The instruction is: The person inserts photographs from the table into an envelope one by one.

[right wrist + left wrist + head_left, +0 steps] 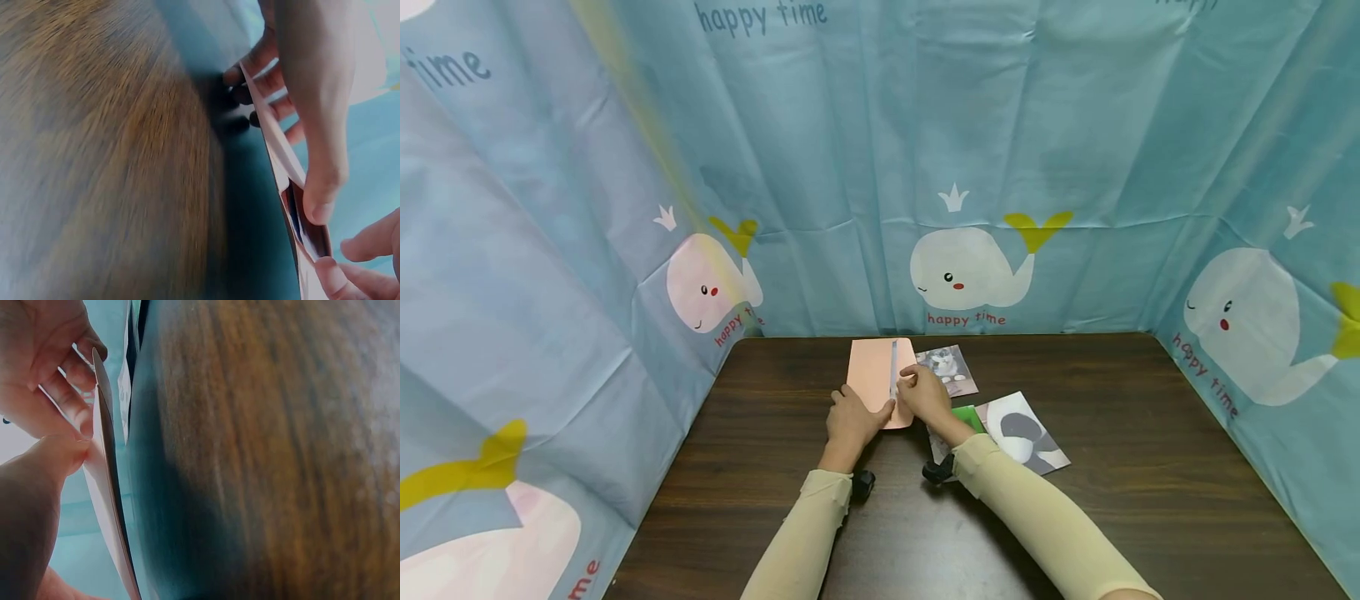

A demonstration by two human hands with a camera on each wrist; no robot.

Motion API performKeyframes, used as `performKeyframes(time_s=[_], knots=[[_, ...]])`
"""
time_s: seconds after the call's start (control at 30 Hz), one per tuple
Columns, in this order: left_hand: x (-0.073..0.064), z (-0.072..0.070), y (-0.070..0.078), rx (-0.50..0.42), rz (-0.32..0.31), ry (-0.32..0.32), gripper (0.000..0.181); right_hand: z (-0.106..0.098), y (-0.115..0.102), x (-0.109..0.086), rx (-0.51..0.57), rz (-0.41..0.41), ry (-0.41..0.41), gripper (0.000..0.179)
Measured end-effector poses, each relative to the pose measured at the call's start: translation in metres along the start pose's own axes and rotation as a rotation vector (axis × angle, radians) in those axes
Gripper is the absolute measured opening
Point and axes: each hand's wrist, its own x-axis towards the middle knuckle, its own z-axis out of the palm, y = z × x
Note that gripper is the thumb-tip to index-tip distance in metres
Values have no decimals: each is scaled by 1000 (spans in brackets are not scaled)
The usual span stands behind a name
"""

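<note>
Inspection finds the pink envelope (868, 367) on the dark wooden table (1150, 467), close to the far edge and nearer the far left corner than the far right. Its long axis runs roughly from the far edge toward the near edge. The flap (906, 354) is folded out on the side facing the table's right edge; the mouth (893, 371), a narrow greyish strip, runs parallel to that long axis. The right wrist view shows dark layers inside the mouth; their nature cannot be established.

The left hand (852, 417) grips the envelope at its near left part, fingers curled round the side and thumb (317, 209) over the mouth. The right hand (927, 398) is at the flap side, fingers bent, tips meeting the envelope by the mouth; whether they are clamped on paper or merely touch it cannot be told.

Governing relation: the mouth lies between the two hands, immediately left of the right fingertips. The left thumb is at its near portion; the right hand is the nearer to its middle.

Toward the table's right edge, a kitten card (947, 368) lies just beyond the flap. Nearer the front edge, a grey-and-white card (1026, 433) and a green piece (968, 418) lie beside the right forearm, partly covered.
</note>
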Motion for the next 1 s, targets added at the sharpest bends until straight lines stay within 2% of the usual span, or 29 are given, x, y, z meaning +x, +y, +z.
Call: performKeyframes(time_s=[0.4,0.73,1.0], knots=[[1,1,-1,-10,13,-14,107,-24,23,1,-45,-11,8,28],[-1,-2,0,-20,10,-23,107,-49,42,1,-78,47,17,33],[-4,-5,1,-34,5,-18,106,-63,62,5,-76,57,17,39]])
